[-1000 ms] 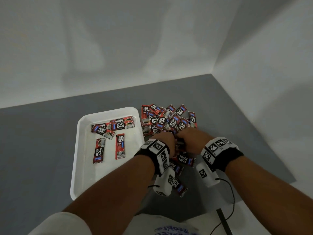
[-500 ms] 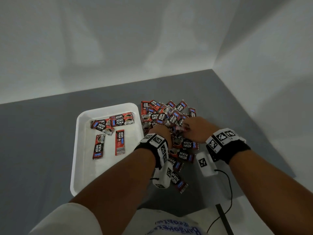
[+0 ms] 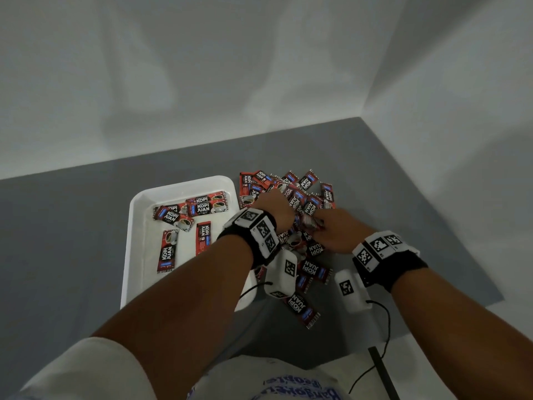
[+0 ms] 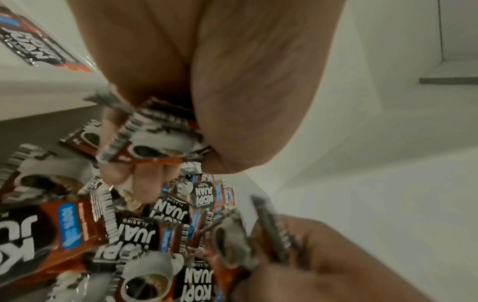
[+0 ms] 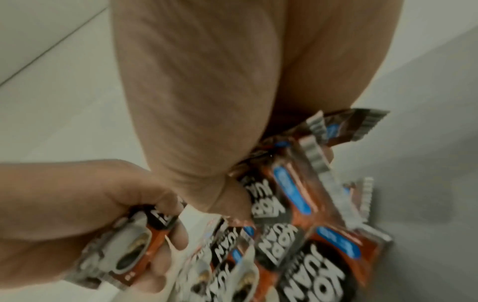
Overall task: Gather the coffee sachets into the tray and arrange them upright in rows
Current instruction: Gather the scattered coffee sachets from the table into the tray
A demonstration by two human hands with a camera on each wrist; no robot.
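Together, two hands, left hand (image 3: 274, 209) and right hand (image 3: 336, 230), each gripping sachets (image 3: 305, 197), five sachets in one tray (image 3: 135, 226).

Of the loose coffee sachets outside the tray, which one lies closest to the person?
The lone sachet at the pile's near end, below the left wrist camera; it lies flat on the grey mat, nearer than all others.

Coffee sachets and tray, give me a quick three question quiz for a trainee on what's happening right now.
1. True or false: the sachets in the white tray stand upright.
2. Which hand holds sachets: A left hand, B right hand, C both?
3. On which side of the tray is the loose sachet pile?

Key: 1 false, they lie flat. 2 C, each grip is closed on sachets. 3 The right side.
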